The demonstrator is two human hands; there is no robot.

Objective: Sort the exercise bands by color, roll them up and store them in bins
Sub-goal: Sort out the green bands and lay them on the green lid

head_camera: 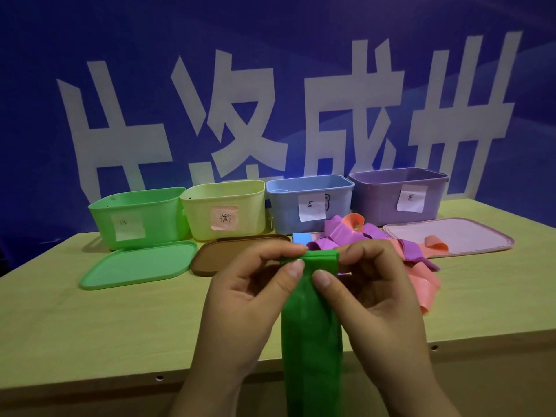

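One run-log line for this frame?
phase: rolling | left hand + right hand: pinch green band top roll | tail: hangs past table edge | green bin: open, lid off

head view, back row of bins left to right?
Green plastic bin → pale yellow plastic bin → light blue plastic bin → purple plastic bin. All four are open, each with a paper label on its front.
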